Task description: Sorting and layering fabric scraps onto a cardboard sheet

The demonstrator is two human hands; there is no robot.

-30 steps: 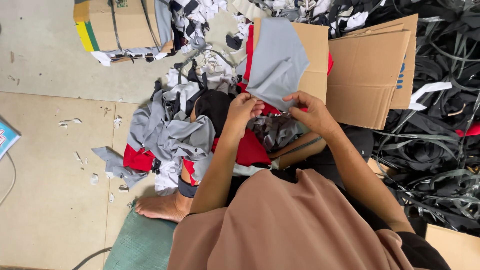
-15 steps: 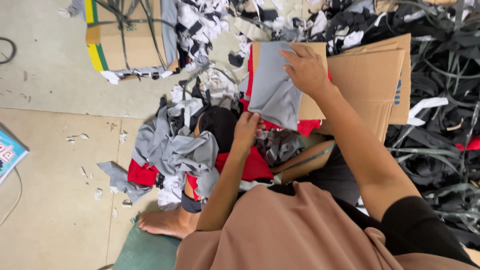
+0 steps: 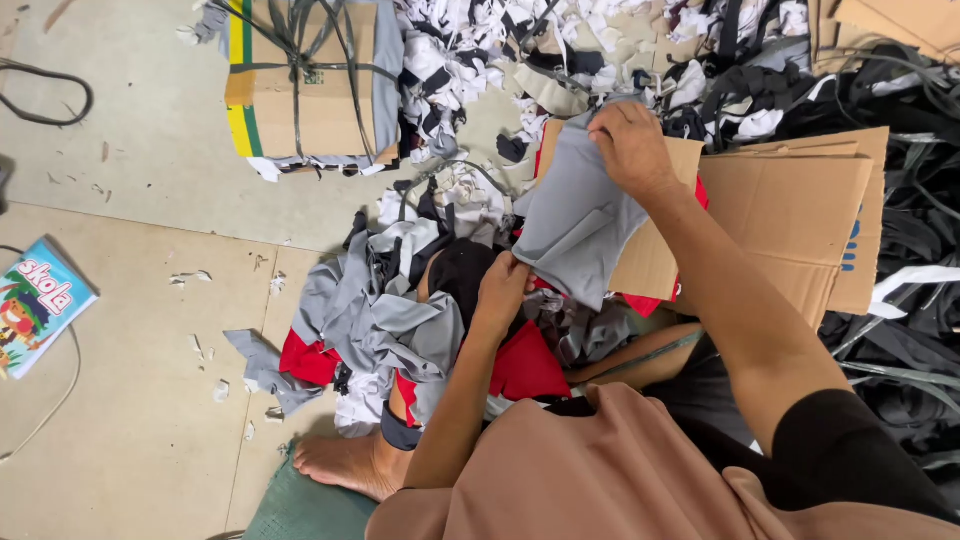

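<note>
The grey fabric piece [image 3: 575, 225] hangs stretched between both hands over the flattened cardboard sheet [image 3: 790, 215], which serves as the landmark here. The right hand [image 3: 632, 150] pinches the cloth's top edge at the sheet's upper left corner, fingers closed on it. The left hand [image 3: 503, 290] grips the lower edge, just left of the sheet's bottom corner. A strip of red fabric [image 3: 640, 303] shows under the cloth along the sheet's lower edge.

Left of the sheet lies a heap of grey and red offcuts [image 3: 370, 320], spilling onto the bare floor [image 3: 130, 400], which is the only open room; it runs to the left border. Above and left of the sheet stands a strapped cardboard box [image 3: 305, 85], with white and black scraps [image 3: 460, 60] between the two. Right of the sheet, black strips [image 3: 910, 300] crowd up to the frame's right edge.

A bare foot [image 3: 345, 465] shows below the heap, resting at a green mat [image 3: 300, 510] cut off by the bottom border. A picture booklet [image 3: 40, 305] is clipped at the far left. What lies under the heap cannot be made out.

Compared with half a second ago, the right hand has carried the cloth's top higher against the sheet, and the piece hangs longer and flatter; the left hand now holds its lower edge.
</note>
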